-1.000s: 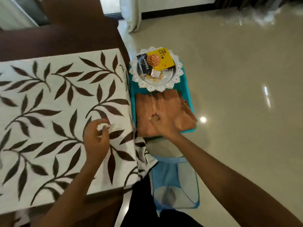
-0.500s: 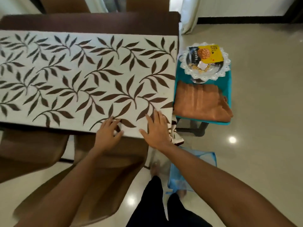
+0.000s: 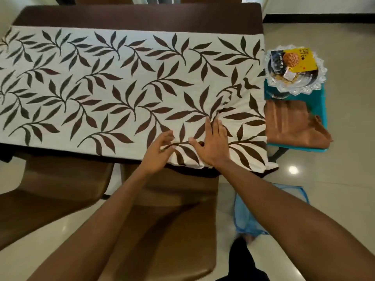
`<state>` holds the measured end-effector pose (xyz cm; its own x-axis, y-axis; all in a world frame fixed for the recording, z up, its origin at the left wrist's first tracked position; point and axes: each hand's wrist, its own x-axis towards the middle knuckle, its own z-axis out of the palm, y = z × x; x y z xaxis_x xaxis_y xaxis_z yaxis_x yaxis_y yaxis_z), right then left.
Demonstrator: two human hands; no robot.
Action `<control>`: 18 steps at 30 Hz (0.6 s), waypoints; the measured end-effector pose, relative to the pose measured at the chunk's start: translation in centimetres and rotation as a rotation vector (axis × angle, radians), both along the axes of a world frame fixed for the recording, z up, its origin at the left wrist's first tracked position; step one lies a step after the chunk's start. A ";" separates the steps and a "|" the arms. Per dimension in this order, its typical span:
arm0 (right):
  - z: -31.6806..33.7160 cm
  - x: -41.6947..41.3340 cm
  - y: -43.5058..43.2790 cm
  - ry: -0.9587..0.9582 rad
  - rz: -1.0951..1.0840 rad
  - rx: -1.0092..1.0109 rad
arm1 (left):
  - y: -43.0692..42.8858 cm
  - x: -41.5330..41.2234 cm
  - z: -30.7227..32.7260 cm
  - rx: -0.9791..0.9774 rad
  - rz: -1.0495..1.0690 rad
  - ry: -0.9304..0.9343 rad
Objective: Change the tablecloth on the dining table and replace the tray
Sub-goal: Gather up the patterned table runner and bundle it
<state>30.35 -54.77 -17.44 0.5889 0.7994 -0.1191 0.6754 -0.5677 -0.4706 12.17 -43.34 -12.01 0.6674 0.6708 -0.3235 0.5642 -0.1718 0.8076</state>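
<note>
The dark tabletop (image 3: 138,15) spans 9 to 1 o'clock, bare along its far edge. The leaf-print tablecloth (image 3: 121,88) covers the rest, its corner drooping over the near edge at 4 o'clock. Two chairs (image 3: 162,220) crowd that edge at 6 and 8. Open floor (image 3: 334,199) lies from 3 to 5. At 2, the teal stool (image 3: 321,102), just beside the table's end, carries a folded orange cloth (image 3: 292,122) and the tray (image 3: 321,78). The right hand (image 3: 213,145) lies flat on bunched tablecloth; the left hand (image 3: 158,151) curls at a fold, grip unclear.
</note>
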 end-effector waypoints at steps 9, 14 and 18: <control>-0.8 -5.7 11.7 -0.060 -0.097 -0.073 | 25.5 -18.8 -3.9 0.563 0.020 0.529; -0.8 -11.6 20.9 -0.088 -0.025 -0.043 | 28.7 -20.8 -5.5 0.587 -0.044 0.615; -0.2 -17.6 28.8 0.011 0.168 -0.006 | 28.6 -20.4 -5.6 0.533 -0.061 0.614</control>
